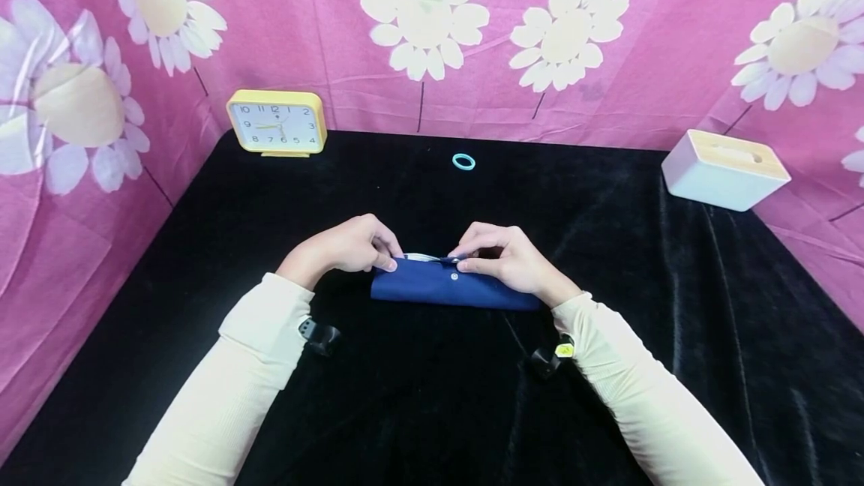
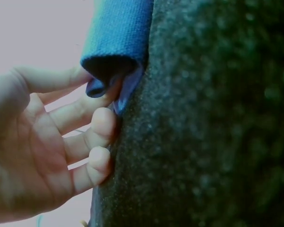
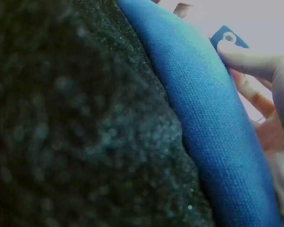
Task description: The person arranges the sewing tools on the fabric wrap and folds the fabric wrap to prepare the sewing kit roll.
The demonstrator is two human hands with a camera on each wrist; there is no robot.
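Note:
A folded blue cloth case [image 1: 445,285] lies lengthwise on the black cloth, a round snap button on its front and a pale strip along its upper edge. My left hand [image 1: 358,244] pinches the upper left corner between thumb and fingers. In the left wrist view, the case's end [image 2: 118,38] shows as an open fold with the left hand [image 2: 52,127] beside it. My right hand [image 1: 502,255] holds a small tab above the front button. The right wrist view shows this snap tab [image 3: 228,39] with the thumb of my right hand [image 3: 260,71] on it.
A yellow clock [image 1: 278,123] stands at the back left. Behind the case lies a light blue ring [image 1: 463,162]. At the back right sits a white tissue box [image 1: 715,175] with a wooden top. Pink flowered cloth [image 1: 283,6] hangs along the table's back and sides.

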